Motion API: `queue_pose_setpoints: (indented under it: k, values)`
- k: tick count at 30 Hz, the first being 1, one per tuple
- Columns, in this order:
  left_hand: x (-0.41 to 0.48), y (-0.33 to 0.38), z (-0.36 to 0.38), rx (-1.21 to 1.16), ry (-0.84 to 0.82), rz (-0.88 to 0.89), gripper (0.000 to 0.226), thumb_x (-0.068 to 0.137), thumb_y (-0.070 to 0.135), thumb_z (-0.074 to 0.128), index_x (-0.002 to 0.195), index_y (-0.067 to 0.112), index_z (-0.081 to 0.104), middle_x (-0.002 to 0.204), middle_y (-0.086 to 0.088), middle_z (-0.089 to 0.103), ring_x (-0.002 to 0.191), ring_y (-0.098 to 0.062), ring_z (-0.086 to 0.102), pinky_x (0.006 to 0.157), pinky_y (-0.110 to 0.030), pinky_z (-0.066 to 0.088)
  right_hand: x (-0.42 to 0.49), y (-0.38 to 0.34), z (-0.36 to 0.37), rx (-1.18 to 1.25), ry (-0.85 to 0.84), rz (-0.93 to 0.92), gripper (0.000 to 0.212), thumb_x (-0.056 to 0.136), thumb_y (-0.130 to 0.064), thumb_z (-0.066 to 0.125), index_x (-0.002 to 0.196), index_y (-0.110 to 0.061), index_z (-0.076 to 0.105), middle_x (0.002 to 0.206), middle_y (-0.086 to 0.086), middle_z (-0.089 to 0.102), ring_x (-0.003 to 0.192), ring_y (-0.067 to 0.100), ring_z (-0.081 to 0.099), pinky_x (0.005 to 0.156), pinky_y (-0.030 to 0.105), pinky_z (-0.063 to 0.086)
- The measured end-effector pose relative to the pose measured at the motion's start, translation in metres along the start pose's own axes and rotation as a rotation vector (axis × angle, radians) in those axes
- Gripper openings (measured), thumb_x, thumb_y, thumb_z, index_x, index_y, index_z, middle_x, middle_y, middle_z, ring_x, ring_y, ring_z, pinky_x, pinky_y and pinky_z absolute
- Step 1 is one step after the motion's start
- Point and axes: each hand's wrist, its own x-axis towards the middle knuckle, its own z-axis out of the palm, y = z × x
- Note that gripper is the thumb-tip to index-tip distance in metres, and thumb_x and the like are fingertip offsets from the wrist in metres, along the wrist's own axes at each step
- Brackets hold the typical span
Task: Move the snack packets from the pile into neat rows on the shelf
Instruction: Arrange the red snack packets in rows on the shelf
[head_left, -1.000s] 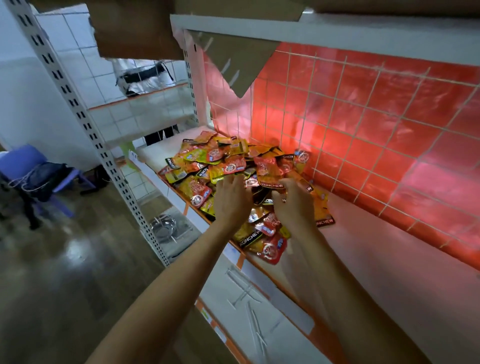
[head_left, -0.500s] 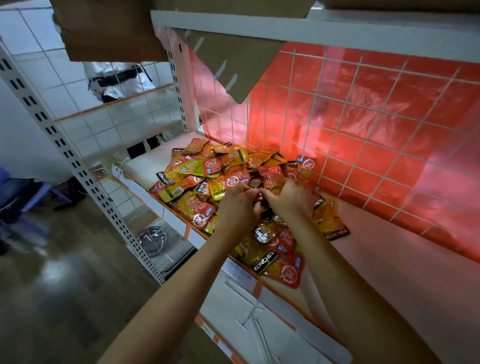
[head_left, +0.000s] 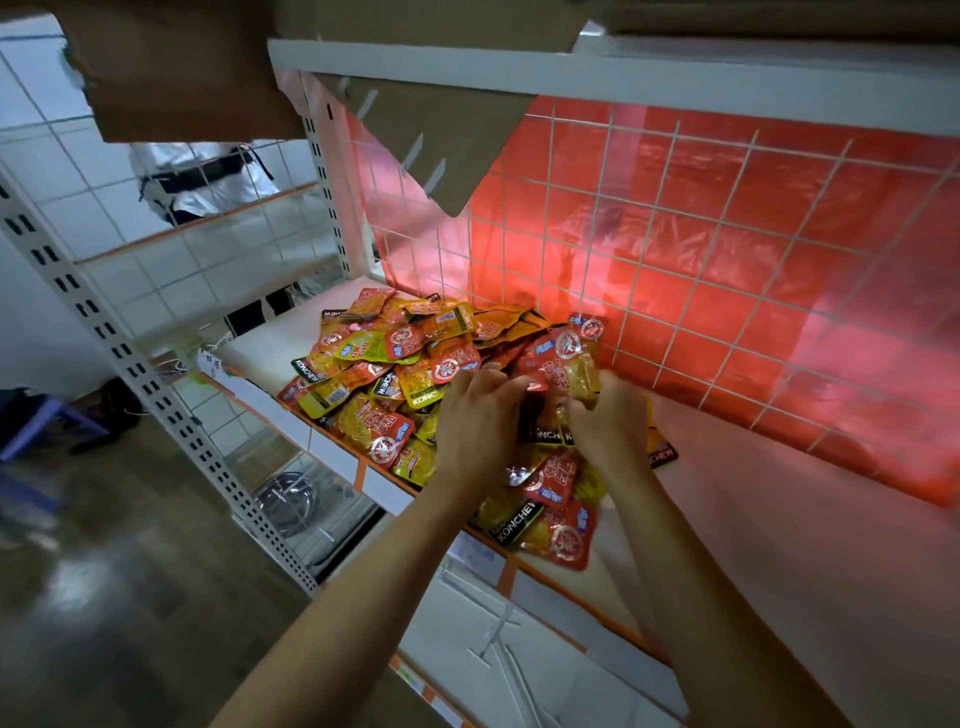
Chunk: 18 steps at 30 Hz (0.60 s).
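Snack packets (head_left: 395, 364), flat glossy foil pouches in red, yellow and orange, lay heaped at the left end of the smooth pale shelf (head_left: 779, 561). The right hand (head_left: 610, 421) had its grip pinched on a red-and-yellow packet (head_left: 569, 366) raised above the heap. The left hand (head_left: 475, 426) curled onto the heap beside it, its grip hidden, so I cannot tell. Behind stood a wire grid (head_left: 675, 249) over red film, and below lay a shiny dark floor (head_left: 104, 623).

Bare shelf board (head_left: 779, 561) right of the snack packets (head_left: 395, 374) is open, and its front edge is free to reach in. Wire grid (head_left: 727, 270) closes the back; upper shelf (head_left: 675, 78) and a hanging cardboard flap (head_left: 447, 150) cap the headroom. Slotted post (head_left: 130, 364) stands front-left, and the packets heap over the left end.
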Motion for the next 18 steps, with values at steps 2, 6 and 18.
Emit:
queue_pose_setpoints:
  k: [2,6,18]
  values:
    - [0.004,0.015,-0.003,-0.090,0.040,-0.014,0.029,0.089,0.023,0.049,0.104,0.018,0.073,0.087,-0.006,0.068,0.077,-0.032,0.062,0.057,-0.030,0.044,-0.005,0.011,-0.009,0.087,0.020,0.013,0.016,0.085,-0.019,0.060,0.099,-0.012,0.063,0.095,0.008,0.064,0.093,0.028,0.058,0.071,0.032,0.040]
    - [0.014,0.047,-0.007,-0.264,0.095,-0.110,0.022,0.093,0.025,0.055,0.108,0.020,0.069,0.083,-0.007,0.068,0.071,-0.030,0.063,0.052,-0.030,0.040,-0.017,0.029,-0.035,0.278,0.051,0.091,0.011,0.085,-0.020,0.062,0.094,-0.016,0.066,0.089,0.003,0.066,0.087,0.025,0.061,0.074,0.033,0.046]
    - [0.021,0.133,0.030,-0.927,-0.222,-0.586,0.026,0.097,0.029,0.047,0.101,0.011,0.065,0.088,-0.005,0.067,0.084,-0.026,0.063,0.078,-0.041,0.053,-0.045,0.100,-0.100,0.524,0.191,0.333,0.026,0.059,-0.028,0.062,0.086,-0.026,0.065,0.091,0.001,0.071,0.087,0.024,0.067,0.084,0.050,0.054]
